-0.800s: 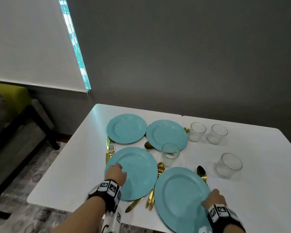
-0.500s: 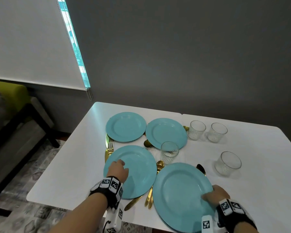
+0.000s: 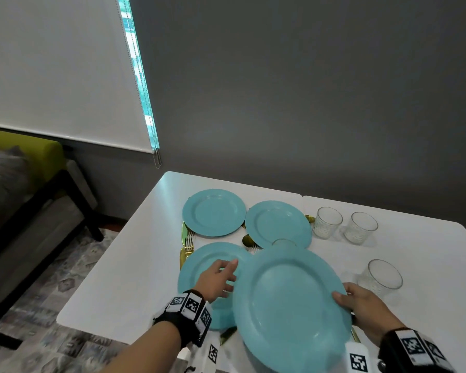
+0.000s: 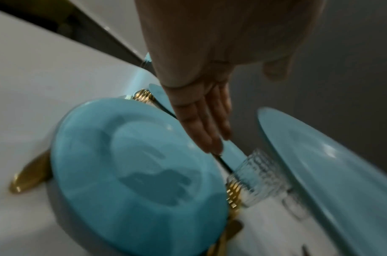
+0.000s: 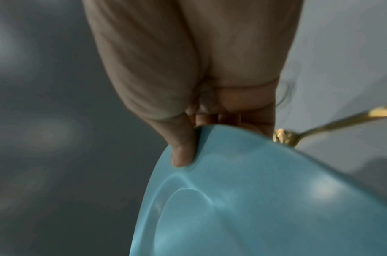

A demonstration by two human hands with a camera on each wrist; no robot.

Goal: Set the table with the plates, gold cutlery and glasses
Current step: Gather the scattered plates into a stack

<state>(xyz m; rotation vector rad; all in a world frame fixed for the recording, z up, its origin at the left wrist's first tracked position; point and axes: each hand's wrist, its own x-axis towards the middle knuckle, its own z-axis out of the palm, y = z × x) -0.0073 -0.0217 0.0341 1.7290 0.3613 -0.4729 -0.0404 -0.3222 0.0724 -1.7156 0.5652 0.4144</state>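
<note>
Four teal plates are on or over the white table (image 3: 135, 265). My right hand (image 3: 345, 300) grips the right rim of the near right plate (image 3: 288, 305), thumb on top (image 5: 181, 150), and holds it lifted and tilted. My left hand (image 3: 226, 273) hovers with straight fingers (image 4: 205, 124) over the near left plate (image 3: 199, 262), holding nothing. Two more plates (image 3: 214, 212) (image 3: 277, 223) lie further back. Gold forks (image 3: 189, 239) and a gold spoon (image 3: 248, 240) poke out from between the plates. One glass (image 4: 258, 178) stands between the near plates, mostly hidden in the head view.
Three empty glasses (image 3: 327, 222) (image 3: 361, 227) (image 3: 382, 277) stand on the right half of the table. A gold spoon (image 5: 284, 136) lies under the lifted plate's rim. A grey wall backs the table; a bench with a green cushion (image 3: 19, 149) stands to the left.
My right hand has raised the near right plate off the table and tilted it. My left hand has lifted off the near left plate and stretched its fingers to the right.
</note>
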